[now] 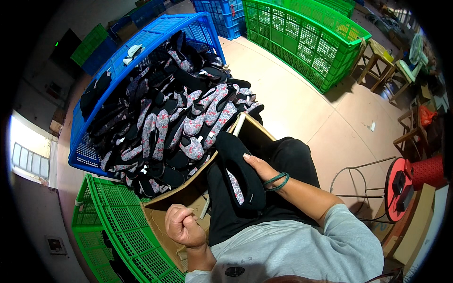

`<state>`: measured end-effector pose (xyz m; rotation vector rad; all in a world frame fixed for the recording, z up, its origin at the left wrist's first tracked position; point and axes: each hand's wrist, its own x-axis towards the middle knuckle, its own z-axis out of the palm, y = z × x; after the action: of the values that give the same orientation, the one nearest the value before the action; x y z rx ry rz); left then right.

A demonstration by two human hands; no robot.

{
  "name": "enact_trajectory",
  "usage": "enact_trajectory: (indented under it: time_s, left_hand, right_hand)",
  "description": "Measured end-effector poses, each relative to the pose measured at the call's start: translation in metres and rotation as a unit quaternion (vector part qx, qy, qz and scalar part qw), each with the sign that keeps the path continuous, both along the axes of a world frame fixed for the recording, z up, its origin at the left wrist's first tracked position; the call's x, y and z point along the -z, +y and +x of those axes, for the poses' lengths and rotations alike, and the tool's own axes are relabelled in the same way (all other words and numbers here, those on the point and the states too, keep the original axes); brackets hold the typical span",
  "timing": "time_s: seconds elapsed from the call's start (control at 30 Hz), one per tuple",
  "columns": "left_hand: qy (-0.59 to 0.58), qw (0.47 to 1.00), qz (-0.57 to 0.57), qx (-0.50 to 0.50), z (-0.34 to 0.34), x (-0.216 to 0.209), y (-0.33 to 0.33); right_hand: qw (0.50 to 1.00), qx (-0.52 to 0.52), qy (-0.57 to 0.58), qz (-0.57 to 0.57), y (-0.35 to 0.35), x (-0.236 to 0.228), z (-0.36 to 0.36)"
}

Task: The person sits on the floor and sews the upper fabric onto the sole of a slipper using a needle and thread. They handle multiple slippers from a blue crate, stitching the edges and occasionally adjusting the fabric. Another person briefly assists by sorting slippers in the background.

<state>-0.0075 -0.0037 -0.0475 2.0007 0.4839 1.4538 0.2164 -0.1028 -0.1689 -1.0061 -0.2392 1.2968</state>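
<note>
My right hand (260,169) grips a black fabric slip-on shoe (238,160) above my lap, thumb on its outer side. The shoe is tilted, and its opening shows a pale floral lining. To the left, apart from the shoe, my left hand (184,227) is closed in a loose fist over the edge of an open cardboard box. Its curled fingers hide whatever may be inside them. Ahead of both hands spreads a heap of similar shoes (188,113), black and pale floral with red spots, several with small white tags.
A large blue plastic crate (82,137) lies tipped, shoes spilling onto the cardboard box (160,212). A green crate (127,226) stands at lower left, another green crate (292,42) at the back. A round red-topped piece (398,188) with a wire frame and wooden stools (375,61) are at right.
</note>
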Motion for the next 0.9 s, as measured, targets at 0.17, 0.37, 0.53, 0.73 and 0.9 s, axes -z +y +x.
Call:
enact_trajectory:
  time_s: [0.17,0.37,0.53,0.73,0.9]
  left_hand:
    - [0.001,1.000,0.004,-0.001,-0.0001,-0.0007,-0.0005]
    - [0.003,1.000,-0.003,-0.001,0.0003,-0.0003,-0.0009]
    - [0.005,1.000,0.001,-0.002,0.0004,0.0008,-0.0003]
    - [0.008,1.000,-0.001,0.006,0.0031,0.0005,-0.0004]
    - [0.011,1.000,0.000,0.005,0.0044,0.0018,-0.0001]
  right_hand:
    - [1.000,-0.004,0.000,0.000,0.0006,0.0037,0.0007]
    - [1.000,-0.002,-0.001,-0.010,0.0011,0.0054,0.0006]
    - [1.000,0.000,0.004,-0.008,0.0001,-0.0028,-0.0005]
    - [1.000,0.001,0.004,-0.001,0.0003,-0.0019,-0.0009]
    - [1.000,-0.003,0.008,0.000,0.0005,-0.0014,-0.0008]
